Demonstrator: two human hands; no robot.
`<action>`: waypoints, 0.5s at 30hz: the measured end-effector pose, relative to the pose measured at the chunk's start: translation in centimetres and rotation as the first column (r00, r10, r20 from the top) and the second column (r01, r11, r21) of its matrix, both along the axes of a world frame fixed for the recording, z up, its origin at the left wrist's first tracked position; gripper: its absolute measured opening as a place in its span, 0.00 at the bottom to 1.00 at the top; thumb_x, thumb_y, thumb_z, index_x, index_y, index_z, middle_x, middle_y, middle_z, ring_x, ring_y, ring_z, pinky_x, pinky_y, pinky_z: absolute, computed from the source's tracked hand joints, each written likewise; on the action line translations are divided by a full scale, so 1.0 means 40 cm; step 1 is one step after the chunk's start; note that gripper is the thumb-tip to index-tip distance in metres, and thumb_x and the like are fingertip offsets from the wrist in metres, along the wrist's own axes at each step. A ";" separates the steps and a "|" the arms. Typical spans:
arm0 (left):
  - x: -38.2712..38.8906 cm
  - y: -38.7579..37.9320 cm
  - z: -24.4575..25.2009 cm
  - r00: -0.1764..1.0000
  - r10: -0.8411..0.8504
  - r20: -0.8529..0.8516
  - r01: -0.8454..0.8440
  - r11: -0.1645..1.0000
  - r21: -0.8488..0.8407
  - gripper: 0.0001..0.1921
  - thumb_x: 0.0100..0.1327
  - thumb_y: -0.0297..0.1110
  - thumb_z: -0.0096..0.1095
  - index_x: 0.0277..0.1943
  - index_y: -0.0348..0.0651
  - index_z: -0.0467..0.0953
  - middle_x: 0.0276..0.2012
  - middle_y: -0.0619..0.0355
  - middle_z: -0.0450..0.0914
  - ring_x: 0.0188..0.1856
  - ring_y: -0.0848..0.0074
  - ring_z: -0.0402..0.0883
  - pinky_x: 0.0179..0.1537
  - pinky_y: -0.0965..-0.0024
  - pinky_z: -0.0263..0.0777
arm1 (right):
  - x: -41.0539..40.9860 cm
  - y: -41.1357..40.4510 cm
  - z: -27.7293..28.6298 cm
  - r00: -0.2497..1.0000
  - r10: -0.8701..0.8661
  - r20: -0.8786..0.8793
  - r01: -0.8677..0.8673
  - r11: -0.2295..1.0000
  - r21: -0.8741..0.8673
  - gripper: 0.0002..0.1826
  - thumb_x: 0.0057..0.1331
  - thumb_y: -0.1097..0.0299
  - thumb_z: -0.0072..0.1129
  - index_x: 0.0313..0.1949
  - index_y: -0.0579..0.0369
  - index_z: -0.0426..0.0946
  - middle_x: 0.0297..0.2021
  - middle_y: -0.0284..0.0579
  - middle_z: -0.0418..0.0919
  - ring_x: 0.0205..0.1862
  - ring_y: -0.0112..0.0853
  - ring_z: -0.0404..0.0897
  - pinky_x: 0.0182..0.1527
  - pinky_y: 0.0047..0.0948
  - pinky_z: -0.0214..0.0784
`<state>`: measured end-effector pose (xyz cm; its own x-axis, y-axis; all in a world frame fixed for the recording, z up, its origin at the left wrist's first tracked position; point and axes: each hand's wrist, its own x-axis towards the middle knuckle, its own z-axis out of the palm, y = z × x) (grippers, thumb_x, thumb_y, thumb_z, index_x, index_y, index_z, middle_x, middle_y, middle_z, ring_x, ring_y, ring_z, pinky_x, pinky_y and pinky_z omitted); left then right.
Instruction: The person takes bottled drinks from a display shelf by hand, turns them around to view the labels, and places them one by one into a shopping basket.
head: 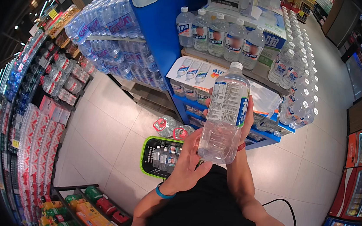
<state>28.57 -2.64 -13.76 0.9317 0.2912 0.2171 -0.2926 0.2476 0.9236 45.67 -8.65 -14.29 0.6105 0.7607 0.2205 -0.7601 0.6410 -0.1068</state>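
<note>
A clear plastic bottle with a white cap (221, 126) stands nearly upright between my two hands, its printed label facing me. My right hand (248, 119) grips it from the right and behind, with fingertips showing at its left edge. My left hand (192, 163), with a blue wristband, is at the lower left of the bottle, thumb near the base; whether it bears weight is hard to tell. Beyond the bottle, a row of similar bottles (218, 35) lines the display shelf. Below left, a black basket with a green rim (144, 157) holds several small bottles (163, 158) on the floor.
Large water bottles with red handles (165, 126) stand behind the basket. Stacked water packs (111, 18) fill shelves at upper left. A low rack of drinks (92, 215) is at lower left. Many bottles (301, 82) line the display's right side. A black cable (292, 212) curves at right.
</note>
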 end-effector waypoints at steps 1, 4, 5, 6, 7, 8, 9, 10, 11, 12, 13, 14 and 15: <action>0.000 0.000 0.002 0.998 -0.066 -0.001 0.066 0.995 -0.072 0.40 0.64 0.18 0.58 0.76 0.39 0.45 0.69 0.48 0.59 0.71 0.65 0.62 0.70 0.59 0.59 | 0.013 -0.009 -0.017 1.000 -0.003 0.000 0.003 1.000 0.000 0.49 0.69 0.28 0.36 0.70 0.64 0.60 0.55 0.67 0.75 0.54 0.53 0.80 0.51 0.52 0.80; 0.012 -0.001 -0.014 0.997 -0.061 -0.042 0.057 0.995 -0.087 0.42 0.65 0.27 0.66 0.76 0.38 0.45 0.70 0.48 0.59 0.72 0.65 0.61 0.71 0.59 0.56 | 0.016 -0.026 -0.038 0.976 0.156 0.153 -0.171 0.981 0.087 0.53 0.68 0.27 0.39 0.74 0.63 0.47 0.59 0.72 0.69 0.49 0.59 0.81 0.46 0.53 0.82; 0.021 -0.003 -0.026 0.999 -0.044 -0.026 0.042 0.996 -0.079 0.44 0.65 0.30 0.69 0.75 0.38 0.45 0.70 0.48 0.59 0.72 0.65 0.60 0.71 0.59 0.56 | 0.006 -0.025 -0.040 0.976 0.155 0.151 -0.169 0.982 0.086 0.53 0.68 0.27 0.39 0.74 0.63 0.47 0.59 0.72 0.69 0.49 0.59 0.81 0.46 0.53 0.82; 0.026 -0.003 -0.029 0.999 -0.042 -0.028 0.040 0.996 -0.079 0.44 0.65 0.30 0.69 0.75 0.38 0.45 0.70 0.48 0.59 0.72 0.65 0.60 0.71 0.59 0.56 | -0.006 -0.021 -0.036 0.982 0.118 0.149 -0.128 0.990 0.056 0.53 0.68 0.28 0.38 0.74 0.63 0.47 0.59 0.72 0.69 0.49 0.60 0.81 0.45 0.52 0.82; 0.032 -0.003 -0.031 0.999 -0.002 -0.044 0.002 1.000 -0.003 0.46 0.65 0.39 0.69 0.75 0.36 0.45 0.72 0.48 0.57 0.73 0.66 0.58 0.72 0.60 0.54 | -0.015 -0.021 -0.036 0.986 0.082 0.148 -0.086 0.996 0.025 0.53 0.68 0.28 0.38 0.74 0.63 0.47 0.59 0.72 0.68 0.48 0.61 0.81 0.44 0.51 0.82; 0.034 -0.003 -0.034 0.998 0.039 -0.056 -0.035 0.997 0.074 0.49 0.66 0.48 0.69 0.76 0.33 0.44 0.74 0.48 0.56 0.74 0.67 0.57 0.72 0.62 0.53 | -0.006 -0.034 -0.068 0.970 0.081 0.229 -0.058 0.993 -0.107 0.52 0.68 0.28 0.39 0.75 0.61 0.46 0.63 0.71 0.66 0.54 0.64 0.78 0.49 0.51 0.79; 0.038 -0.004 -0.039 0.998 0.032 -0.055 -0.028 0.997 0.074 0.49 0.66 0.48 0.69 0.76 0.33 0.44 0.74 0.48 0.56 0.74 0.67 0.57 0.72 0.62 0.53 | 0.003 -0.040 -0.116 0.970 0.075 0.230 -0.051 0.993 -0.107 0.52 0.68 0.28 0.39 0.75 0.61 0.46 0.63 0.71 0.66 0.54 0.64 0.78 0.49 0.51 0.79; 0.041 -0.004 -0.043 0.997 0.049 -0.063 -0.045 0.997 0.068 0.47 0.65 0.42 0.71 0.75 0.34 0.46 0.70 0.49 0.61 0.71 0.68 0.62 0.69 0.63 0.58 | 0.006 -0.038 -0.151 0.976 0.063 0.208 -0.030 0.987 -0.158 0.45 0.72 0.35 0.41 0.73 0.61 0.53 0.63 0.63 0.70 0.57 0.54 0.78 0.56 0.47 0.75; 0.044 -0.003 -0.047 0.995 0.066 -0.071 -0.062 0.996 0.062 0.45 0.64 0.36 0.74 0.74 0.35 0.48 0.67 0.50 0.65 0.67 0.70 0.67 0.67 0.64 0.63 | 0.013 -0.041 -0.186 0.981 0.051 0.187 -0.011 0.978 -0.209 0.37 0.75 0.42 0.43 0.70 0.61 0.60 0.62 0.55 0.74 0.60 0.44 0.78 0.62 0.43 0.71; 0.043 0.001 -0.055 0.995 0.064 -0.073 -0.059 0.996 0.063 0.45 0.64 0.36 0.74 0.74 0.35 0.48 0.67 0.50 0.65 0.67 0.70 0.67 0.67 0.64 0.63 | 0.011 -0.040 -0.182 0.981 0.049 0.186 -0.009 0.978 -0.208 0.37 0.75 0.42 0.43 0.70 0.61 0.60 0.62 0.55 0.74 0.60 0.44 0.78 0.62 0.43 0.71; 0.041 0.005 -0.064 0.997 0.046 -0.070 -0.042 0.997 0.060 0.44 0.64 0.35 0.73 0.73 0.34 0.49 0.66 0.50 0.68 0.66 0.70 0.69 0.66 0.64 0.65 | 0.010 -0.038 -0.178 0.974 0.042 0.222 0.008 0.975 -0.220 0.37 0.76 0.43 0.43 0.70 0.61 0.60 0.63 0.54 0.73 0.61 0.42 0.77 0.63 0.41 0.70; 0.040 0.008 -0.068 0.997 0.028 -0.067 -0.024 0.998 0.056 0.43 0.64 0.35 0.73 0.73 0.33 0.50 0.64 0.51 0.70 0.64 0.71 0.71 0.64 0.64 0.66 | 0.010 -0.036 -0.174 0.965 0.036 0.258 0.025 0.973 -0.231 0.36 0.76 0.43 0.43 0.70 0.61 0.61 0.63 0.53 0.73 0.62 0.40 0.76 0.64 0.40 0.68; 0.038 0.006 -0.068 0.997 0.027 -0.069 -0.023 0.998 0.057 0.43 0.64 0.35 0.73 0.73 0.33 0.50 0.64 0.51 0.70 0.64 0.71 0.71 0.64 0.64 0.66 | 0.007 -0.033 -0.164 0.956 0.032 0.293 0.042 0.969 -0.242 0.36 0.76 0.44 0.43 0.70 0.61 0.61 0.64 0.52 0.72 0.62 0.38 0.75 0.64 0.38 0.67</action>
